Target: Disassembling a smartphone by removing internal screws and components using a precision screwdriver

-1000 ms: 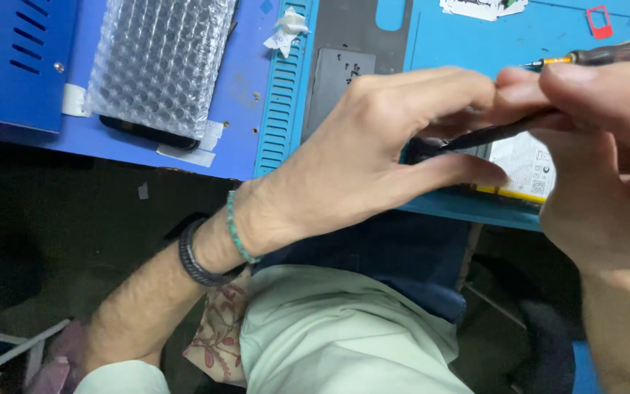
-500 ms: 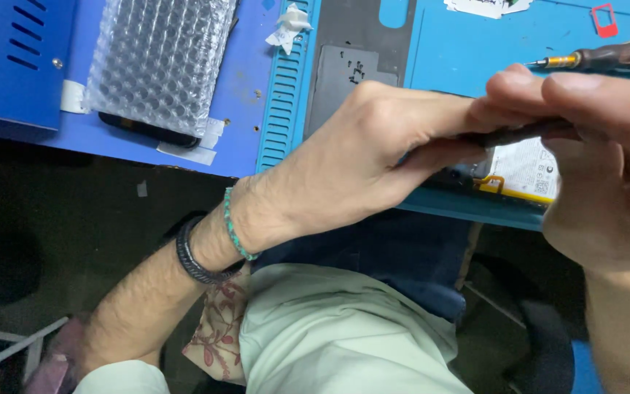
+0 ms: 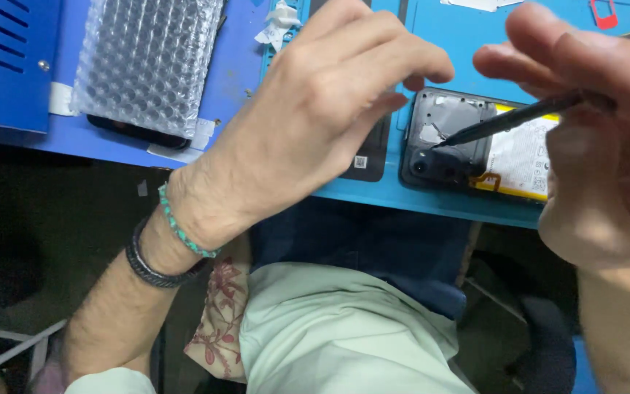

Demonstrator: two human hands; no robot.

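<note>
- Opened phone lies back-up on the teal work mat, near the mat's front edge — dark inner frame and camera cluster at its left end, white-and-yellow battery at its right.
- Right hand sits over the phone's right end, covering part of the battery; its fingers are pinched together round a thin dark tool.
- Tool slants down-left from that hand; its tip rests on the phone's frame just above the camera cluster.
- Left hand is raised just left of the phone, fingers curled loosely and a little apart, fingertips above the phone's upper left corner — whether they touch it cannot be told. It holds nothing visible.
- A flat black cover piece lies on the mat mostly under the left hand, beside the phone's left edge.
- Left wrist wears a turquoise bead bracelet and a black band.
- Bubble-wrapped dark slab lies well to the left on a blue surface, next to a blue metal box.
- Small red tray piece at the mat's far right, well apart from the phone.
</note>
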